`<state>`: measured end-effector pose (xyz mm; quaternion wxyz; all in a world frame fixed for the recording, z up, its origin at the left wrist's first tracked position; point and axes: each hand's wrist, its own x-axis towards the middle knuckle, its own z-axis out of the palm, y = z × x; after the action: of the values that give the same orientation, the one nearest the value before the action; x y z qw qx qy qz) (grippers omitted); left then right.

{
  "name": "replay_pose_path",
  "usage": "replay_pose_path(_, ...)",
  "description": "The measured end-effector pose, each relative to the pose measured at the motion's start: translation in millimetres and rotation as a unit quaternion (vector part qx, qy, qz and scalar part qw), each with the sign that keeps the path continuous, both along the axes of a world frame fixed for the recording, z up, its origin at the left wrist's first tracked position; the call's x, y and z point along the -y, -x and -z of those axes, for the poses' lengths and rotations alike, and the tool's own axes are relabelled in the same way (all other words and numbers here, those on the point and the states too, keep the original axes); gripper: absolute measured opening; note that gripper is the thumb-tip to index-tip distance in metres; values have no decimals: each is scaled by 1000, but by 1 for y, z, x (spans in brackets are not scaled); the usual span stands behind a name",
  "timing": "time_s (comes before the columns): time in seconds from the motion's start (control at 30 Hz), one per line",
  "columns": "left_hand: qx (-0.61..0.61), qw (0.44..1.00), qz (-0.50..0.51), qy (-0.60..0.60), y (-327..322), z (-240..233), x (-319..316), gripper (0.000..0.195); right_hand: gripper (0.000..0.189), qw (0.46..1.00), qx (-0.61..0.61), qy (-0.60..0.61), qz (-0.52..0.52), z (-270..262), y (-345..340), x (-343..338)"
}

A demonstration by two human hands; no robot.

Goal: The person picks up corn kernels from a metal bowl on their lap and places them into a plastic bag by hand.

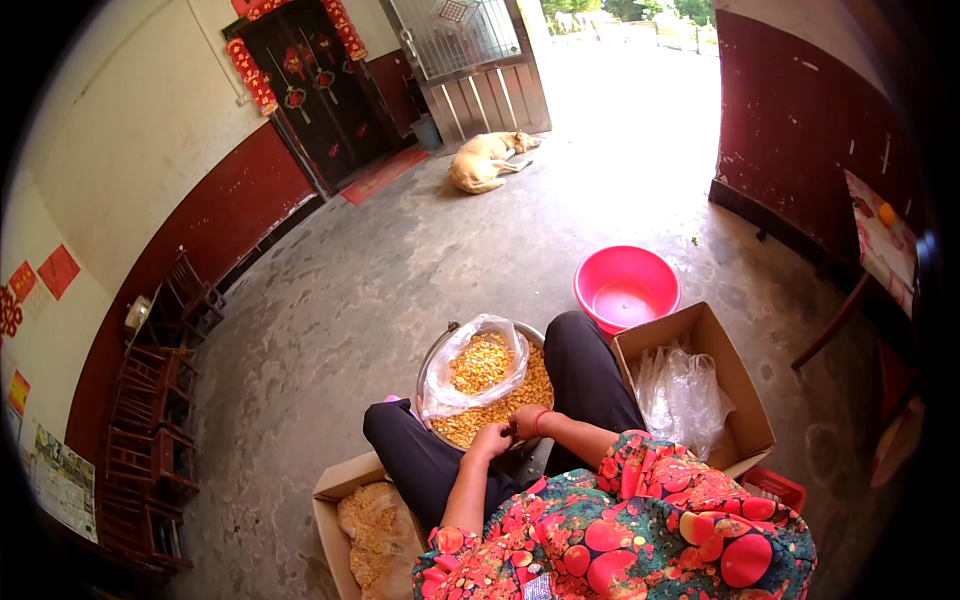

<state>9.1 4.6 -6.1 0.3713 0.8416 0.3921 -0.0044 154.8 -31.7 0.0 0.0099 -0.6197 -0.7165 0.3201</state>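
Note:
A wide round metal basin (pixel 538 336) full of yellow-orange kernels, perhaps dried corn, stands between my knees. On the kernels lies an opened clear plastic bag (pixel 439 396), partly filled with the same kernels. My left hand (pixel 492 441) and my right hand (pixel 528 421), which has a red band at the wrist, meet over the basin's near edge. Their fingertips are close together; whether they pinch something small cannot be made out.
At my right a cardboard box (pixel 754 409) contains clear plastic bags (pixel 679 390). At my left another cardboard box (pixel 330 517) holds filled bags (pixel 375 532). A pink basin (pixel 628 289) stands beyond my right knee. A dog (pixel 484 161) lies near the open door.

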Motion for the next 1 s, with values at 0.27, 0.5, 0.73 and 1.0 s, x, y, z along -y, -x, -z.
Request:
replay_pose_path(0.27,-27,999,-4,17,-1,-1,1,29,32,994,-95,21,41,-11,-3,-1)
replay_pose_path(0.5,-29,999,-13,9,-3,1,1,31,31,991,-125,32,35,-1,-7,-6)
replay_pose_path(0.73,-39,998,-4,38,-2,-2,0,29,27,998,-53,6,20,-12,-2,2)
replay_pose_path(1.0,-28,999,-9,34,-1,5,-2,24,27,998,-54,15,-2,2,-3,-4)
